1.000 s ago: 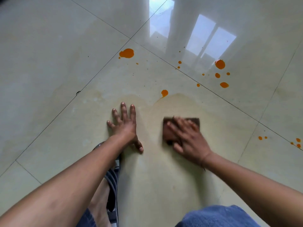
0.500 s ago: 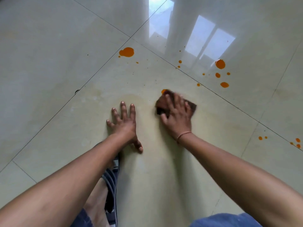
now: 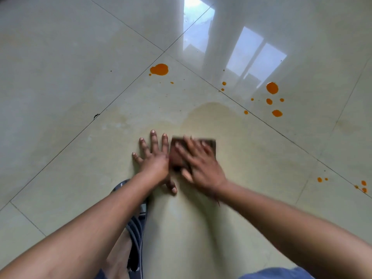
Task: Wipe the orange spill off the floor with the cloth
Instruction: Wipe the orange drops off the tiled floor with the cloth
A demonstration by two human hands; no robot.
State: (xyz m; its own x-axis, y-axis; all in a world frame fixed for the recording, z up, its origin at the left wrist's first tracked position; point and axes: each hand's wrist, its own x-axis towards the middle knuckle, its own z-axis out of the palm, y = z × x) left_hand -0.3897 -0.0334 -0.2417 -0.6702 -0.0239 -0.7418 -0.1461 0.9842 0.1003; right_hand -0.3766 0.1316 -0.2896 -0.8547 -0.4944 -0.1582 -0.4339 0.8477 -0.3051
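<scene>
My right hand (image 3: 201,164) presses flat on a dark brown cloth (image 3: 211,147) on the glossy tiled floor; both are motion-blurred. My left hand (image 3: 155,158) lies beside it, palm down with fingers spread, its edge touching the cloth. A pale yellowish smear (image 3: 213,115) marks the tile just beyond the cloth. Orange drops sit farther out: a large blot (image 3: 159,69) ahead left, a cluster (image 3: 272,88) ahead right, and small dots (image 3: 362,186) at the far right.
My foot in a dark sandal (image 3: 134,224) rests under my left forearm. Blue fabric of my clothing (image 3: 275,273) shows at the bottom edge. Dark grout lines (image 3: 128,85) cross the tiles, and a bright window reflection (image 3: 251,57) glares ahead.
My right hand pushed the cloth forward over an orange drop, then pulled it back and left beside my left hand. That drop is gone, leaving a smear. The left hand stayed put.
</scene>
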